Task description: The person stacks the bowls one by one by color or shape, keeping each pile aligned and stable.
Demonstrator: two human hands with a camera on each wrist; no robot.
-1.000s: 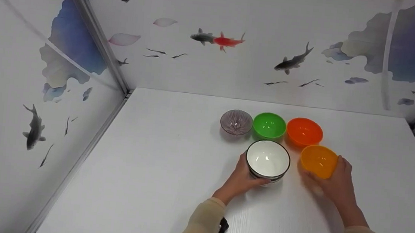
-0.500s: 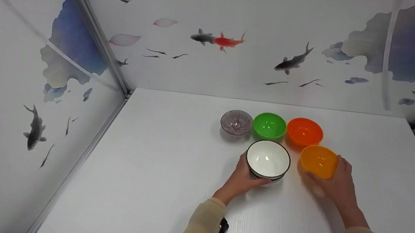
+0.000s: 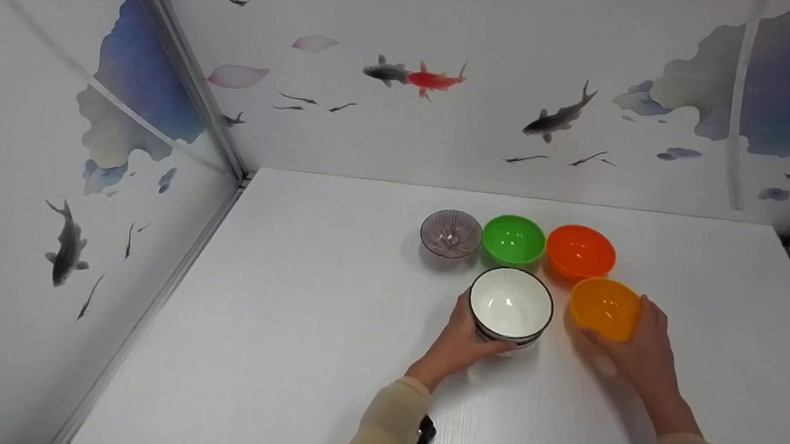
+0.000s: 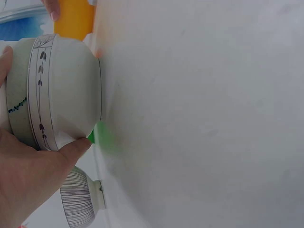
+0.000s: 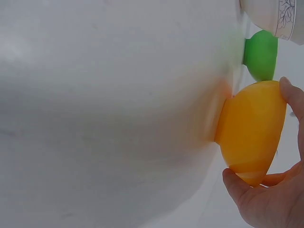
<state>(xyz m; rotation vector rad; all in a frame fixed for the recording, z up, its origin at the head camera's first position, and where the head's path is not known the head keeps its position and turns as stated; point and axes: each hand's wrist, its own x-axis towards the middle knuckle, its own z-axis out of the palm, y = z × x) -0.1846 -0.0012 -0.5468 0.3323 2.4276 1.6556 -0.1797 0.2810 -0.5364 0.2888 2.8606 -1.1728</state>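
Observation:
My left hand [image 3: 456,342] grips a stack of white bowls [image 3: 511,304] with dark rims, fingers on the far left side and thumb along the near side. From the left wrist view the stack [image 4: 71,90] shows leaf-patterned bands, one bowl nested in another. To its right, my right hand [image 3: 645,351] holds a yellow-orange bowl [image 3: 605,308] by its right side. In the right wrist view, fingers and thumb span the yellow-orange bowl [image 5: 251,130] near its rim. Behind these stand a ribbed purplish glass bowl [image 3: 450,234], a green bowl [image 3: 513,240] and an orange bowl [image 3: 580,252] in a row.
The bowls are on a white table [image 3: 287,313]. A back wall [image 3: 473,150] and a left wall [image 3: 8,145], printed with fish and petals, border it. Dark wrist devices show at both sleeves.
My right hand and the yellow-orange bowl have shifted very slightly left and nearer to me. The left hand, its stack and the back row look unmoved.

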